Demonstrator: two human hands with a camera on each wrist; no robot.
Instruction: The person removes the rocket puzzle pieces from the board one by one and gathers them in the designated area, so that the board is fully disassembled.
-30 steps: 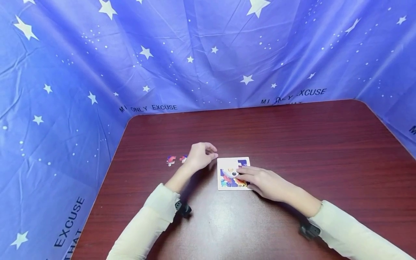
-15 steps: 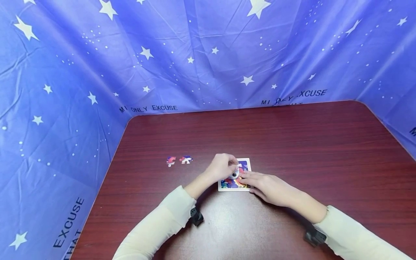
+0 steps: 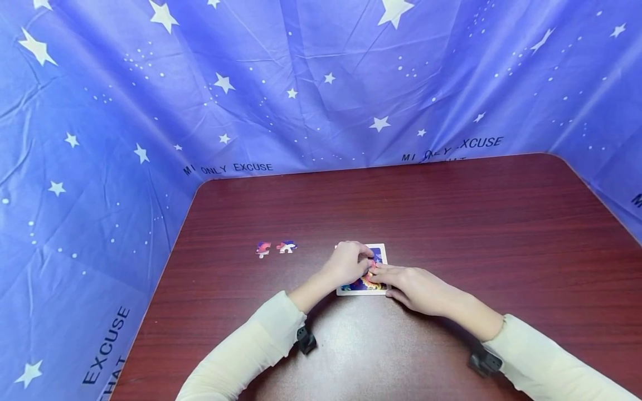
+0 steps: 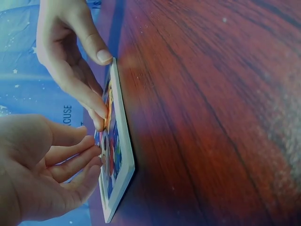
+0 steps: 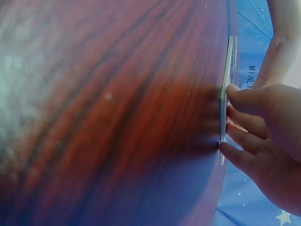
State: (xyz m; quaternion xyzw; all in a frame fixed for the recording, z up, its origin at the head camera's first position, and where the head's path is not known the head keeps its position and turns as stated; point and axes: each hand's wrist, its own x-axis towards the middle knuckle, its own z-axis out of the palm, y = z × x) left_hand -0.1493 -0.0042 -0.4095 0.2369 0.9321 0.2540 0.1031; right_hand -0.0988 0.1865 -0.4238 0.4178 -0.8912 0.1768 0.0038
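A small square jigsaw puzzle (image 3: 373,285) with a white border lies on the table, its colourful picture partly hidden by both hands. My left hand (image 3: 345,263) reaches over the puzzle's left side, fingertips down on the picture; in the left wrist view its fingers (image 4: 75,153) are loosely bent and no piece shows between them. From the other side, my right hand (image 3: 415,288) rests extended fingers on the puzzle. Its thumb (image 4: 103,55) sits at the near corner of the border. The fingertips of the two hands nearly meet over the middle of the picture.
Two loose puzzle pieces (image 3: 263,249), one beside the other, lie on the table left of the puzzle. The dark red wooden table (image 3: 476,223) has rounded back corners. A blue curtain (image 3: 321,83) with white stars hangs behind and along the sides.
My left hand has come right from beside the puzzle onto its picture, uncovering the second loose piece. The puzzle's blank upper-left area is now under it. My right hand has barely shifted.
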